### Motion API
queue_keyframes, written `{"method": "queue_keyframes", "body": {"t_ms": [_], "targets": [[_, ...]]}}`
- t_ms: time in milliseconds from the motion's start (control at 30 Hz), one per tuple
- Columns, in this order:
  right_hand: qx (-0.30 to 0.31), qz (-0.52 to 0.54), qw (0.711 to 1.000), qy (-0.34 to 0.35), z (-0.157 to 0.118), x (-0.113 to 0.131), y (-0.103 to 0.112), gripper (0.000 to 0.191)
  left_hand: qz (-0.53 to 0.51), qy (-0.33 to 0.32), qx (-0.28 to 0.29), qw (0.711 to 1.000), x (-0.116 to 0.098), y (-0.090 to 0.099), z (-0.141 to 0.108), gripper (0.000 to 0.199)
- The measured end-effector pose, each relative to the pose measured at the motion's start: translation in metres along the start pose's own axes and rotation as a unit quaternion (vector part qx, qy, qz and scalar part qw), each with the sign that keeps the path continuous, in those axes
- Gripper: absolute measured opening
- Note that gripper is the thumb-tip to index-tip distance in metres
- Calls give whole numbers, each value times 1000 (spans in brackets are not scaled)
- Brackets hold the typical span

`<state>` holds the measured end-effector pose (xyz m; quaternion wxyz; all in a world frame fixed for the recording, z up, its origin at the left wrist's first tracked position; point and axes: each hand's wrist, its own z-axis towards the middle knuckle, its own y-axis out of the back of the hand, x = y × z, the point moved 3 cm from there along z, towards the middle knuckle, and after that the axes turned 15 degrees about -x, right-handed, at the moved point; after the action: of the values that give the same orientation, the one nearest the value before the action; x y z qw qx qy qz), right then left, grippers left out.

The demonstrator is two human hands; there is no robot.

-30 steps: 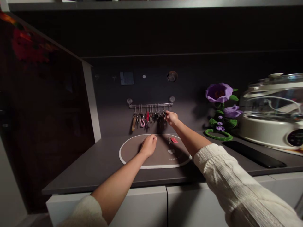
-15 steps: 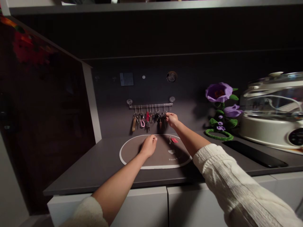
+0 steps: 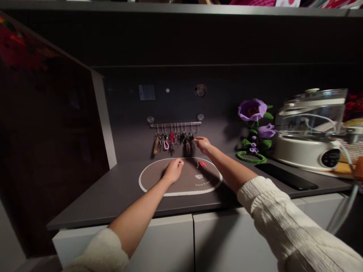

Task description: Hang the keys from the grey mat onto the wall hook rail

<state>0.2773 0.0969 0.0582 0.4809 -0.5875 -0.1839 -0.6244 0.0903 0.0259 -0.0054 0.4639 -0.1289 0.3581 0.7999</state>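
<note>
My right hand (image 3: 203, 145) is just right of the last bunch of keys (image 3: 192, 139) on a clear wall rail (image 3: 176, 124). Its fingertips point left, loosely apart, and I see nothing held in them. Several other key bunches hang along the rail, among them ones with a brown strap (image 3: 156, 146), a pink loop (image 3: 166, 145) and a red tag (image 3: 172, 136). Low over the oval brown mat (image 3: 150, 177) is my left hand (image 3: 172, 171), its fingers curled in. Whatever those fingers may hold is hidden. A key with a red fob (image 3: 202, 164) lies on the mat.
Right of the mat stand purple craft flowers (image 3: 252, 110) with a green ring base. A black phone-like slab (image 3: 286, 176) lies in front of a white appliance (image 3: 297, 151) with a clear top. A shelf (image 3: 181, 9) crosses overhead; a dark doorway is at left.
My right hand has drawn slightly away from the rightmost keys, which hang on the rail. My left hand stays over the mat. The view has turned a little to the right.
</note>
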Motion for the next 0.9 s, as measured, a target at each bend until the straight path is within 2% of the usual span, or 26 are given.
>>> {"method": "queue_keyframes", "body": {"t_ms": [133, 367, 467, 533, 633, 733, 800, 900], "targets": [[-20, -24, 998, -51, -20, -3, 14, 19, 0, 4, 17, 1000, 2, -1, 0, 18], [27, -98, 993, -52, -54, -15, 43, 14, -12, 0, 25, 1000, 7, -3, 0, 15], [30, -153, 987, -27, -59, -24, 53, 12, -16, 3, 30, 999, 10, -4, 0, 15], [40, -201, 979, 22, -59, -28, 57, 13, -17, 4, 31, 999, 11, -4, 0, 15], [64, -310, 942, 115, -57, -29, 59, 13, -19, 6, 38, 999, 12, -5, 0, 15], [51, -410, 892, 185, -55, -27, 60, 9, -16, 7, 45, 999, 12, -5, 1, 15], [52, -469, 855, 213, -55, -26, 58, 2, -15, 11, 48, 999, 13, -5, 1, 15], [81, -541, 806, 227, -55, -26, 55, 10, -15, 15, 53, 998, 12, -5, 0, 16]]}}
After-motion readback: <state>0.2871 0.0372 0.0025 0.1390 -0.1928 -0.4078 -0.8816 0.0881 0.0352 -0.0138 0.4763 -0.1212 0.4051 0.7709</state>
